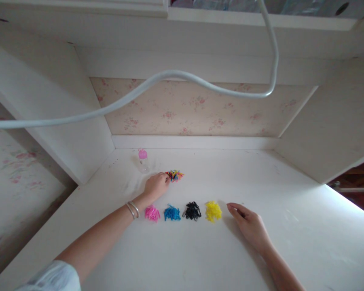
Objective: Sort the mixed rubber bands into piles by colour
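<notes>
My left hand (157,186), two silvery bangles on its wrist, is closed with its fingertips at the left edge of a mixed-colour pile of small rubber bands (176,176). The fingers pinch at the bands there, and how many they hold is hidden. In a row nearer me lie a pink pile (152,213), a blue pile (172,212), a black pile (192,211) and a yellow pile (213,211). Just right of the yellow pile, my right hand (251,226) hovers close over the table, thumb and fingertips pressed together. Whatever is between them is too small to see.
A small clear bottle with a pink top (142,155) stands behind my left hand. White panels flank the white tabletop (182,258), with flowered wallpaper at the back. A thick white cable (176,74) crosses the upper view, below a shelf.
</notes>
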Demonstrator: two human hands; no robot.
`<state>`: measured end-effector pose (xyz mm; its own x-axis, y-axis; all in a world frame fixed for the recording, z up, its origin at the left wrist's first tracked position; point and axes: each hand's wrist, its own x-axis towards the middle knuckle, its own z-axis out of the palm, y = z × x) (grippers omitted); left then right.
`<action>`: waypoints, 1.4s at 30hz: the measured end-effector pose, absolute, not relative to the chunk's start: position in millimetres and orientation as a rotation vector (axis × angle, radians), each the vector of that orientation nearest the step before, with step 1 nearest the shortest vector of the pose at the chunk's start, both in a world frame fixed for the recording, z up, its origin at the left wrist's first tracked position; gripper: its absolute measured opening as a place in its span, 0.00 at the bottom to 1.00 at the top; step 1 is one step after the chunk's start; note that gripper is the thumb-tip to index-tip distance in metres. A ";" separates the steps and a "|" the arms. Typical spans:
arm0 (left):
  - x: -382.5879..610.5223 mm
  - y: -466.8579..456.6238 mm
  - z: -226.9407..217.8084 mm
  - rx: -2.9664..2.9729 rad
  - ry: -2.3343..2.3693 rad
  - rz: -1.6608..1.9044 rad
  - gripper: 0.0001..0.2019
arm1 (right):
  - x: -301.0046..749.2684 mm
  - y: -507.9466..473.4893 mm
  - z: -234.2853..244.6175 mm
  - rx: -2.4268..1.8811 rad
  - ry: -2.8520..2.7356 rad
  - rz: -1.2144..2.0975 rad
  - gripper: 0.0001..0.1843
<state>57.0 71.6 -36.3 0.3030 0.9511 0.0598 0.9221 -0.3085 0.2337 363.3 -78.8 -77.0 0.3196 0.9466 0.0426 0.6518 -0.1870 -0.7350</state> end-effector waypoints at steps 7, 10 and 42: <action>57.2 74.4 -35.1 2.435 1.751 0.228 0.12 | 362.7 -79.5 -75.1 -1.950 -1.443 0.559 0.25; 54.9 72.1 -30.5 2.447 1.750 0.233 0.12 | 362.4 -79.8 -75.4 -1.966 -1.442 0.552 0.25; 170.2 19.0 -27.6 2.570 1.142 0.246 0.13 | 358.3 -81.4 -72.5 -1.910 -1.449 0.555 0.26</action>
